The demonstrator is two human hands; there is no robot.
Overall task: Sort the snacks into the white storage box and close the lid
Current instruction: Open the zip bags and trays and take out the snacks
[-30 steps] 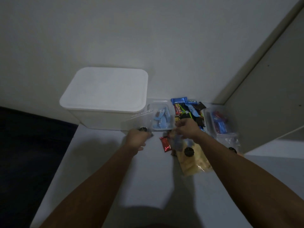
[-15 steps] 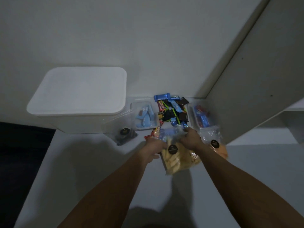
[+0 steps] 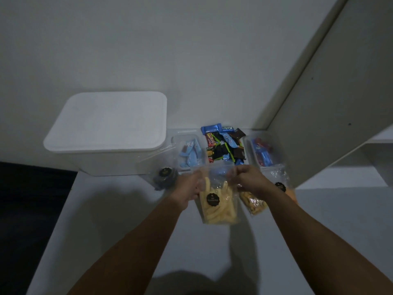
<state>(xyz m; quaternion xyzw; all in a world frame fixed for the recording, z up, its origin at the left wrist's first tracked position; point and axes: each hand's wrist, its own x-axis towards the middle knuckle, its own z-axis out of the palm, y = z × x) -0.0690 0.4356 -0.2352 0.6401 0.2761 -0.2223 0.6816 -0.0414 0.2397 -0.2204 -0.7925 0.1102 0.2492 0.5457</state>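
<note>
The white storage box [image 3: 100,160] stands at the back left of the white table with its lid [image 3: 110,120] on. My left hand [image 3: 188,186] and my right hand [image 3: 247,177] each grip a top corner of a clear pouch of pale yellow snack sticks [image 3: 219,207] with a black round label. The pouch hangs upright just above the table. Behind it lie a pile of wrapped chocolate bars [image 3: 224,145], a clear tray of blue-wrapped snacks [image 3: 189,155] and another clear tray of red and blue snacks [image 3: 262,154].
A second pouch of brown snacks [image 3: 254,202] lies under my right wrist, and an orange-filled pouch [image 3: 281,184] beside it. A clear pouch of dark snacks [image 3: 164,176] leans against the box. A cabinet panel [image 3: 331,116] rises on the right. The table's left edge [image 3: 63,205] drops into darkness.
My left hand left the dark pouch by the box and joined my right hand on the yellow pouch. Both hands lifted it upright, uncovering the brown pouch beneath.
</note>
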